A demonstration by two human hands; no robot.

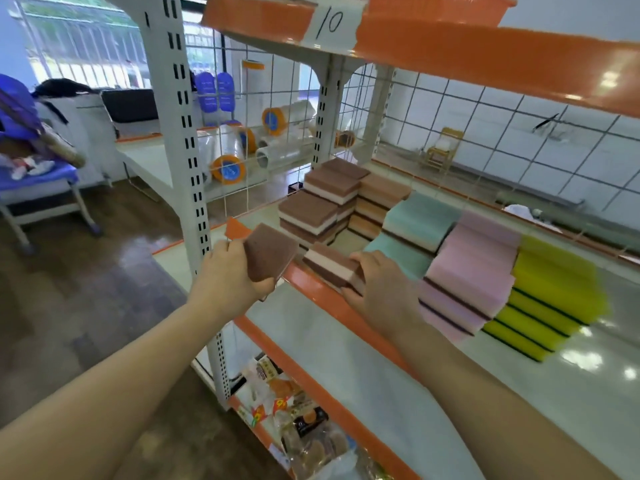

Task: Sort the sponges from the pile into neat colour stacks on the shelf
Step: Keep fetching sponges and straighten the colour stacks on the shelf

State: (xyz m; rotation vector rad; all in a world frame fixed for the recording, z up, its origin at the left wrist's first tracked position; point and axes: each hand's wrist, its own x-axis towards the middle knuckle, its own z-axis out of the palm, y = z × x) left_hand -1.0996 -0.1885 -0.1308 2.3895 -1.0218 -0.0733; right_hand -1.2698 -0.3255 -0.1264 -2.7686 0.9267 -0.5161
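Brown sponge: pinched upright in the left hand, at the shelf's near left edge.
Second brown sponges: gripped by the right hand over the orange shelf lip.
Brown stacks: set far left on the shelf.
Advice: edges are best squared before the sponges are laid down flat.

I am standing in what looks like a small shop or stockroom. In front of me is a metal rack with orange-edged shelves and a wire grid back. A paper tag reads 10. Rolls of plastic film lie behind, packaged snacks sit below, and sponges are stacked by colour.
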